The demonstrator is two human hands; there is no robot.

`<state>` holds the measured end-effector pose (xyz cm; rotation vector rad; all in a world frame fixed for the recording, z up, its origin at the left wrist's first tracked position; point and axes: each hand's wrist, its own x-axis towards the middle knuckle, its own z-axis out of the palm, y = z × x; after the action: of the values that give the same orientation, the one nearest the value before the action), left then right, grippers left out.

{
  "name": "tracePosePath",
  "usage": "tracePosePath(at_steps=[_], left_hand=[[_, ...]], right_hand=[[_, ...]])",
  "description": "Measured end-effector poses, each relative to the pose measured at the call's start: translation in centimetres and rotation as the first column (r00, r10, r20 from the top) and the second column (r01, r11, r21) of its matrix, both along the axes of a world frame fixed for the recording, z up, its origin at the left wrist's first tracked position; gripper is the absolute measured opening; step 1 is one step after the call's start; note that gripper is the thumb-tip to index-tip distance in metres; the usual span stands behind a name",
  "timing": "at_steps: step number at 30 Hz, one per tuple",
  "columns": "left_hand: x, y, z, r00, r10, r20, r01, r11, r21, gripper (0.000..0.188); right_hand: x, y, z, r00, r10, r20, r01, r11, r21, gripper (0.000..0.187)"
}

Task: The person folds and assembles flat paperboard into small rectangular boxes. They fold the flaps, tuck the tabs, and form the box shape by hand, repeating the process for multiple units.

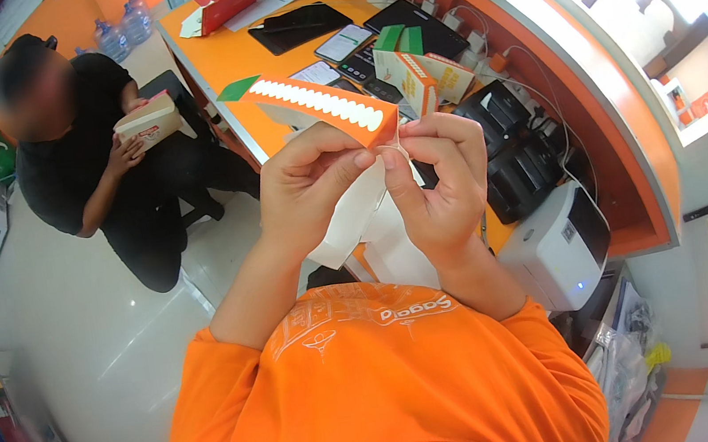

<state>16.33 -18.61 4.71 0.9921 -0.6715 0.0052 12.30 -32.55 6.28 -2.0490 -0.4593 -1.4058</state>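
I hold a partly folded paper food carton [377, 127] up in front of my chest. Its orange side has a row of white scallops, and a green flap points away at the far left end. My left hand [311, 184] pinches the near end of the orange side between thumb and fingers. Close beside it, my right hand [444, 178] is closed on the carton's near right corner, thumb and forefinger on a thin white edge. White inner panels hang below between my hands. The palms hide part of the carton.
An orange desk [197, 47] bears a red carton [225, 1], a black tablet [299, 28], phones [344, 42] and another green-and-orange carton [418, 78]. Black devices [511, 156] and a white printer [557, 248] stand right. At left, a seated person [105, 128] holds a carton [149, 123].
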Motion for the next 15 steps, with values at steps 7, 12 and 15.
tracePosePath(at_steps=[7, 12, 15], left_hand=[[-1.1, -0.1, -1.4, 0.987, 0.099, -0.127, -0.103, 0.994, -0.03, 0.011], [-1.2, 0.6, -1.2, 0.993, 0.077, -0.086, -0.084, 0.993, -0.082, 0.008], [-1.6, 0.9, -1.4, 0.993, 0.106, -0.056, -0.107, 0.994, -0.021, 0.008]], right_hand=[[0.3, 0.5, -0.4, 0.997, -0.05, 0.063, 0.052, 0.998, -0.024, 0.019], [0.1, 1.3, -0.4, 0.995, -0.064, 0.082, 0.07, 0.994, -0.081, 0.018], [-0.1, 1.6, -0.7, 0.992, -0.085, 0.092, 0.095, 0.99, -0.1, 0.018]])
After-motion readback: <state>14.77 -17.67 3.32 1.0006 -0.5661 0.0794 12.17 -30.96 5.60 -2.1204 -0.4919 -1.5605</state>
